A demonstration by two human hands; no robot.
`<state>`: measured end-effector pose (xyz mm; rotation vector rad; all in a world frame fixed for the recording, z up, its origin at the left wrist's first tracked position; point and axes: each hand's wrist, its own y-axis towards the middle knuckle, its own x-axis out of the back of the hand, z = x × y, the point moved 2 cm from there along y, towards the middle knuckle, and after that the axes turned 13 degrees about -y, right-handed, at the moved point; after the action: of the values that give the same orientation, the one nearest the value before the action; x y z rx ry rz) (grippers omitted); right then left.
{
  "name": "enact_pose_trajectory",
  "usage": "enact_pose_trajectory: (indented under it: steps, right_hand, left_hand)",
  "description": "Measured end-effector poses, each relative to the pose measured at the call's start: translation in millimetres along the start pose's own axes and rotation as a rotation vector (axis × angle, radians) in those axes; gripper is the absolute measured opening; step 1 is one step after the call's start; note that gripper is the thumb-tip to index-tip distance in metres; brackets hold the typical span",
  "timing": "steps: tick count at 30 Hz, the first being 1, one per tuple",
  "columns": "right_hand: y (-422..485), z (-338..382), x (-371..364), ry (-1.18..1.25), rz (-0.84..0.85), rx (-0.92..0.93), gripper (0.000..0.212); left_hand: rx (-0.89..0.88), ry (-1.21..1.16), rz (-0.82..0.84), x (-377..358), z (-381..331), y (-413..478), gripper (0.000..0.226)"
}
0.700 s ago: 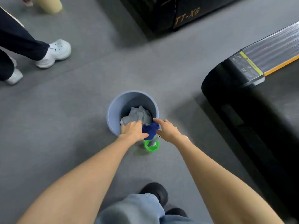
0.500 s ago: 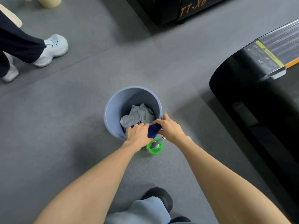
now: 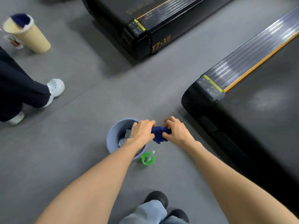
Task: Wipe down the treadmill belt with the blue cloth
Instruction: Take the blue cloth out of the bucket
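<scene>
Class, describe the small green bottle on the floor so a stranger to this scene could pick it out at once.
Start at the big black treadmill on the right, then look left across the grey floor to the round blue-grey bucket. The bottle stands close beside it, on the wearer's side. It is the only bright green thing in view.

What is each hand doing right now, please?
Left hand: gripping the crumpled dark blue cloth.
Right hand: gripping the same cloth's other end.
</scene>
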<state>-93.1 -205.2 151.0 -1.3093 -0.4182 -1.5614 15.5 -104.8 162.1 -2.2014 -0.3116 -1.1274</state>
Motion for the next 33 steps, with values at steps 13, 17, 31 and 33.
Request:
enact_pose_trajectory:
  steps: [13,17,31,33]
  right_hand:
    - [-156.0,-80.1,425.1,0.175,-0.456,-0.434,0.024]
    - [-206.3,-147.3,501.3,0.209,-0.515,-0.54,0.028]
    - [-302.5,-372.2,697.6,0.145,-0.743,-0.606,0.033]
    - [-296.6,-395.9,714.2,0.124,-0.751,-0.62,0.033]
  left_hand:
    - [-0.547,-0.167,0.077,258.9,-396.5,4.2,0.023]
    - [-0.61,-0.171,0.138,279.0,-516.4,8.3,0.021]
    - [-0.806,-0.109,0.13,295.9,-856.7,45.8,0.031]
    - [-0.827,-0.107,0.132,297.9,-884.5,67.2,0.032]
